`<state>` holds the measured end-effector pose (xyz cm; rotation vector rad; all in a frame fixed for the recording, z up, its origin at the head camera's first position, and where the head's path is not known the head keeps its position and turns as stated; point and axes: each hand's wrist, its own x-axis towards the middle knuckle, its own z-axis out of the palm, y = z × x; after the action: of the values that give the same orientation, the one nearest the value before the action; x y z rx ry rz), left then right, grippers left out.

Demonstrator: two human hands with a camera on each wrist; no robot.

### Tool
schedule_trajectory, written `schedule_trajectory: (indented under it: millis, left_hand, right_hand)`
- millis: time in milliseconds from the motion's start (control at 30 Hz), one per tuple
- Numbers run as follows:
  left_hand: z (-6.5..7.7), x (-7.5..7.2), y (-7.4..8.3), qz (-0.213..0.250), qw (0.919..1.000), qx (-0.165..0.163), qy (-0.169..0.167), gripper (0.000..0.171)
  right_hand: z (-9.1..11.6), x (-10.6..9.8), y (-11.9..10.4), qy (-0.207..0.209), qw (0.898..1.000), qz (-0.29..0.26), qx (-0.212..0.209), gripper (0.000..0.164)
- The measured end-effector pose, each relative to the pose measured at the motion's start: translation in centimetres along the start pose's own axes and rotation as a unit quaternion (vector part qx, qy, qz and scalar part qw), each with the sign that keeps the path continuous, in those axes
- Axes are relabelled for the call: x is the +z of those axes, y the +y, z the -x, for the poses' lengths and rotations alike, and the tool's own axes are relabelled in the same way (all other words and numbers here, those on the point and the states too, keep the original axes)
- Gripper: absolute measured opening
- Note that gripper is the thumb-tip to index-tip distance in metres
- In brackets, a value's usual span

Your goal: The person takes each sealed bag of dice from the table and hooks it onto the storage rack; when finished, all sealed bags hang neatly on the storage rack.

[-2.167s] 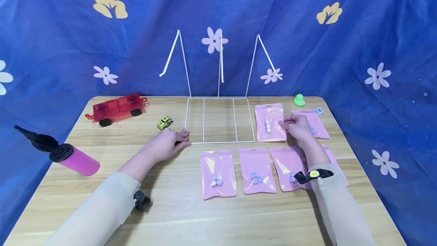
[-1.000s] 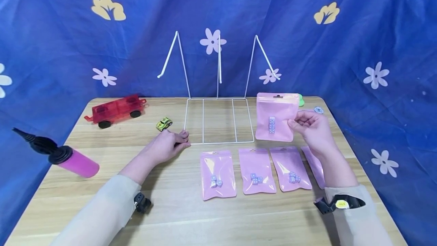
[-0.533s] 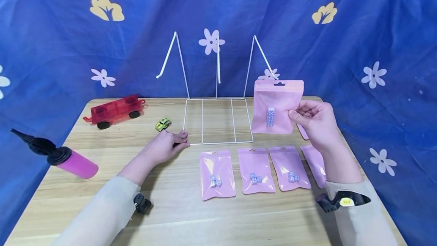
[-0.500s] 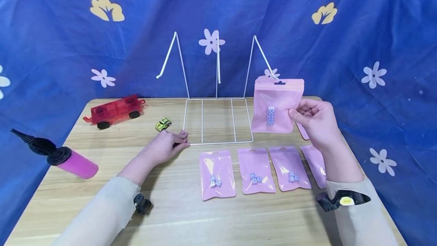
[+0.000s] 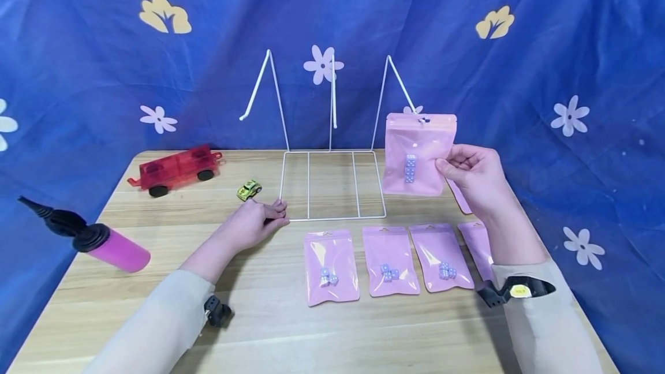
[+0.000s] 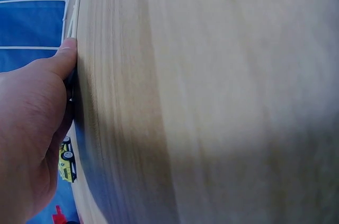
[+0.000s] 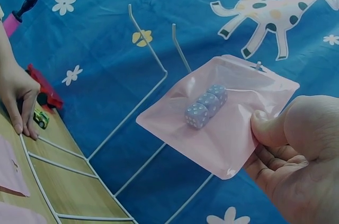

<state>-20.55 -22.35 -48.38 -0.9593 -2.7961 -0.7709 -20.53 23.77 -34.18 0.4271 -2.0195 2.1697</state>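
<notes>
My right hand (image 5: 473, 179) pinches a glossy bag (image 5: 425, 152) of cubic dice (image 5: 410, 169); my left hand (image 5: 253, 221) grips a wire rack (image 5: 330, 150) at one corner.

A translucent red plastic wagon (image 5: 176, 169), a small yellow-green toy car (image 5: 249, 190) and a pink-and-black pump (image 5: 96, 238) are backed by blue flower-printed cloth (image 5: 213, 27).

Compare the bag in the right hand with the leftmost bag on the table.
The held bag is roughly upright, pinched by the right hand above the table; the leftmost bag lies flat on it, untouched.
Dice in the held bag line up in a column; those in the leftmost bag sit clustered.
Both are pink, with a hanging slot near the top.
</notes>
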Motion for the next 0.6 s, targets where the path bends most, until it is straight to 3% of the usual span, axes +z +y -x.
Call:
schedule_trajectory:
  millis: [333,600]
  left_hand:
    - [0.1,-0.1,0.0,0.002,1.0,-0.004,-0.001,0.025]
    - [0.1,0.0,0.1,-0.002,1.0,-0.002,-0.002,0.026]
  right_hand:
    - [-1.7,0.7,0.9,0.012,0.999,0.025,0.02,0.012]
    - [-3.6,1.0,1.6,0.021,0.999,0.028,0.03,0.018]
